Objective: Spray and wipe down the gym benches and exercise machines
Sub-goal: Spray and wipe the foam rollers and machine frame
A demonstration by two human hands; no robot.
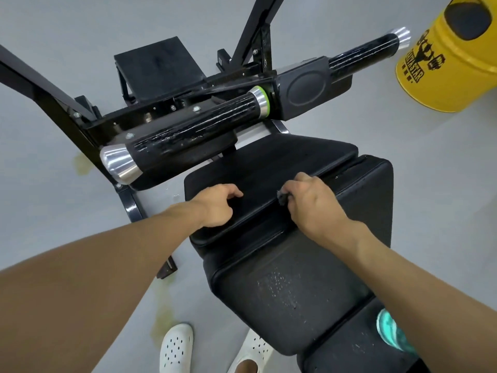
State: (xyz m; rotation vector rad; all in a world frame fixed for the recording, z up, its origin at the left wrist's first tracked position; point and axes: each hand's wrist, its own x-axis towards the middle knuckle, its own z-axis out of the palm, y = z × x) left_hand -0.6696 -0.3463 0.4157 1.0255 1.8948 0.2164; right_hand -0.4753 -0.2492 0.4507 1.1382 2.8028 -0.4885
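Black padded surface [295, 278] on a stained grey floor [53, 170].
A teal cloth [390, 332] lies on its near end; the machine frame [53, 103], a yellow drum [451, 68] and white clogs [176, 348] stand on the floor.

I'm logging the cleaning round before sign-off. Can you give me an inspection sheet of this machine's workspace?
Surface: black front pad looks clean; near pad shows whitish specks.
Job's things: small dark cloth at the seam between the pads; teal item on the bench's near end, too cut off to identify; no spray bottle seen.
Clutter: nothing seen.
Grippers: left hand rests on the front pad, fingers loosely curled, empty; right hand pinches the cloth.
Cables: nothing seen.
Surroundings: grey floor with yellowish stains; yellow bin; scuffed roller.
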